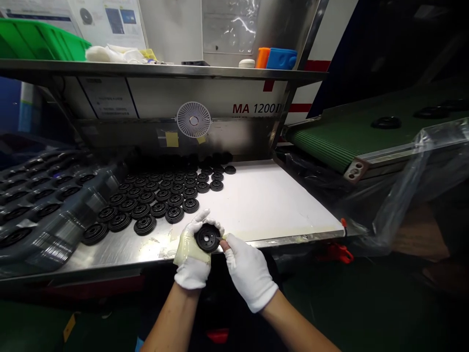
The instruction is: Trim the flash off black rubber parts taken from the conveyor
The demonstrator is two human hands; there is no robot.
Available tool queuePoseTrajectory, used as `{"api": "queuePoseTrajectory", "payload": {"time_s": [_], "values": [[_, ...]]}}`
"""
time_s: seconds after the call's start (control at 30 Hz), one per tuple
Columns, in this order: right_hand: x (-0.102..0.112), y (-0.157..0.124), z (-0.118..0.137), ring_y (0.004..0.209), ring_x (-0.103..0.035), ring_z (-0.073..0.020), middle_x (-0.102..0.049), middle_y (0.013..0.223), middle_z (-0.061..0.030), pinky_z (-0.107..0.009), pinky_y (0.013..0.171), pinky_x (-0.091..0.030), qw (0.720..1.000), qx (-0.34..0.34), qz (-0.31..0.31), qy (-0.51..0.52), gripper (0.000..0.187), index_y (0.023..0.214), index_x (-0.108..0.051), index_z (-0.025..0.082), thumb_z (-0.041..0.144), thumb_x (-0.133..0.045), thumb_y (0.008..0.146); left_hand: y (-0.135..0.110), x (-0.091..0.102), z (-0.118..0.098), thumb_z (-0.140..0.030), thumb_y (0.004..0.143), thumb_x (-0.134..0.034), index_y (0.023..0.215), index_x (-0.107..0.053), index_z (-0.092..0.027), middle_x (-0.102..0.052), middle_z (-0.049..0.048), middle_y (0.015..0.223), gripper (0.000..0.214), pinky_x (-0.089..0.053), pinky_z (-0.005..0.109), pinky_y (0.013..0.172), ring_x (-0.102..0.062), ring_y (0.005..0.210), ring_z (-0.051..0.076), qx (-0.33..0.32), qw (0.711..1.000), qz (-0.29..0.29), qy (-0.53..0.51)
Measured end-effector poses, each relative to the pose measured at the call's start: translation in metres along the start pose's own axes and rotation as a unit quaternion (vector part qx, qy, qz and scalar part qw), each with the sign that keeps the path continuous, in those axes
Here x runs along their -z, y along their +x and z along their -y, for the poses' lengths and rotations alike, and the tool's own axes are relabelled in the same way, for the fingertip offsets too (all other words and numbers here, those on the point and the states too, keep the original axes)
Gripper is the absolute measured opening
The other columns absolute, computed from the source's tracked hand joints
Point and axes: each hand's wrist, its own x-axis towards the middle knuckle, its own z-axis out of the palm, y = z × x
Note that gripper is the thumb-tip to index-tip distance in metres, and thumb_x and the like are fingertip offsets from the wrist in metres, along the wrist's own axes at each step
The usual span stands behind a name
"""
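Observation:
My gloved left hand [191, 247] is closed around a round black plastic part [207, 238], a wheel-like disc with a hole in its middle. The disc is held up just over the table's front edge, its hollow face toward me. At the disc's right rim is my gloved right hand [246, 266], fingers pinched together, the bare thumb tip showing. A small dark tip pokes out between those fingers against the rim; I cannot make out what it is. Several rows of similar black discs [140, 211] lie on the table to the left and behind.
Stacked clear trays [91, 200] with black discs stand at the left. A white sheet [256, 200] covers the table's right part. Beyond it runs a green conveyor [337, 132] carrying black parts. A small white fan [193, 120] hangs below a shelf [164, 72] holding a green bin [40, 41].

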Motion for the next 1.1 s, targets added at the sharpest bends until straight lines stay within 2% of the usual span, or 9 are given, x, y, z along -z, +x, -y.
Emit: {"api": "queuePoseTrajectory", "payload": {"time_s": [0.2, 0.3, 0.43, 0.5, 0.7, 0.83, 0.97, 1.03, 1.1], "values": [[-0.008, -0.006, 0.010, 0.058, -0.055, -0.0133, -0.062, 0.069, 0.0036, -0.027, 0.052, -0.023, 1.000, 0.009, -0.008, 0.021, 0.022, 0.081, -0.052, 0.024, 0.032, -0.035, 0.093, 0.011, -0.002, 0.006, -0.016, 0.072, -0.061, 0.088, -0.061, -0.017, -0.056, -0.0006, 0.067, 0.015, -0.052, 0.030, 0.071, -0.058, 0.065, 0.011, -0.052, 0.997, -0.047, -0.025], [-0.009, -0.008, 0.018, 0.059, -0.055, -0.0131, -0.062, 0.070, 0.0036, -0.027, 0.052, -0.023, 0.999, 0.019, -0.002, 0.031, 0.022, 0.079, -0.052, 0.024, 0.032, -0.036, 0.093, 0.011, -0.004, 0.004, -0.015, 0.073, -0.060, 0.094, -0.060, -0.020, -0.059, -0.0017, 0.070, 0.021, -0.050, 0.028, 0.077, -0.060, 0.069, 0.010, -0.079, 0.995, -0.061, -0.028], [-0.005, -0.006, 0.015, 0.059, -0.056, -0.0129, -0.063, 0.070, 0.0035, -0.027, 0.052, -0.024, 0.999, 0.019, 0.000, 0.038, 0.022, 0.081, -0.053, 0.024, 0.032, -0.036, 0.093, 0.005, -0.004, -0.004, -0.016, 0.073, -0.053, 0.111, -0.056, -0.018, -0.063, 0.0103, 0.096, 0.039, -0.052, 0.043, 0.076, -0.063, 0.086, 0.022, 0.012, 0.999, -0.043, 0.015], [-0.004, -0.004, 0.009, 0.058, -0.056, -0.0132, -0.063, 0.070, 0.0030, -0.027, 0.052, -0.024, 0.999, 0.005, -0.009, 0.031, 0.022, 0.083, -0.054, 0.024, 0.032, -0.036, 0.093, 0.006, -0.003, -0.006, -0.018, 0.072, -0.051, 0.110, -0.056, -0.015, -0.063, 0.0123, 0.092, 0.039, -0.052, 0.045, 0.071, -0.062, 0.083, 0.025, 0.052, 0.998, -0.016, 0.016], [-0.011, -0.007, 0.007, 0.058, -0.055, -0.0129, -0.064, 0.070, 0.0027, -0.027, 0.052, -0.024, 0.999, -0.008, -0.022, 0.022, 0.021, 0.085, -0.055, 0.024, 0.031, -0.036, 0.093, 0.019, 0.002, 0.002, -0.013, 0.073, -0.057, 0.079, -0.061, -0.015, -0.055, -0.0002, 0.062, 0.007, -0.052, 0.030, 0.065, -0.057, 0.060, 0.011, 0.015, 0.999, -0.037, -0.032], [-0.013, -0.010, 0.018, 0.059, -0.055, -0.0125, -0.062, 0.069, 0.0030, -0.027, 0.052, -0.024, 1.000, 0.007, -0.012, 0.024, 0.027, 0.078, -0.053, 0.023, 0.032, -0.034, 0.094, 0.016, 0.002, 0.005, -0.014, 0.074, -0.058, 0.087, -0.061, -0.019, -0.059, -0.0015, 0.070, 0.014, -0.051, 0.028, 0.076, -0.059, 0.068, 0.010, -0.050, 0.997, -0.046, -0.035], [-0.009, -0.007, 0.013, 0.057, -0.055, -0.0119, -0.062, 0.068, 0.0032, -0.027, 0.052, -0.024, 1.000, 0.001, -0.015, 0.024, 0.027, 0.079, -0.054, 0.023, 0.033, -0.035, 0.094, 0.008, 0.003, 0.001, -0.019, 0.073, -0.054, 0.103, -0.059, -0.017, -0.064, 0.0111, 0.095, 0.030, -0.050, 0.043, 0.077, -0.062, 0.087, 0.024, 0.025, 1.000, -0.015, 0.011], [-0.008, -0.006, 0.007, 0.058, -0.055, -0.0120, -0.063, 0.070, 0.0030, -0.026, 0.052, -0.025, 0.999, -0.007, -0.021, 0.024, 0.024, 0.081, -0.055, 0.023, 0.031, -0.036, 0.093, 0.008, 0.006, 0.000, -0.020, 0.073, -0.052, 0.101, -0.059, -0.014, -0.064, 0.0119, 0.088, 0.030, -0.051, 0.044, 0.073, -0.062, 0.082, 0.024, 0.057, 0.998, 0.000, 0.012], [-0.008, -0.007, 0.004, 0.058, -0.055, -0.0123, -0.064, 0.071, 0.0028, -0.026, 0.052, -0.025, 0.999, -0.016, -0.025, 0.019, 0.022, 0.084, -0.055, 0.023, 0.031, -0.037, 0.093, 0.012, 0.009, 0.003, -0.017, 0.072, -0.053, 0.094, -0.061, -0.013, -0.061, 0.0065, 0.073, 0.024, -0.051, 0.039, 0.071, -0.061, 0.071, 0.019, 0.042, 0.999, -0.010, -0.008]]}}
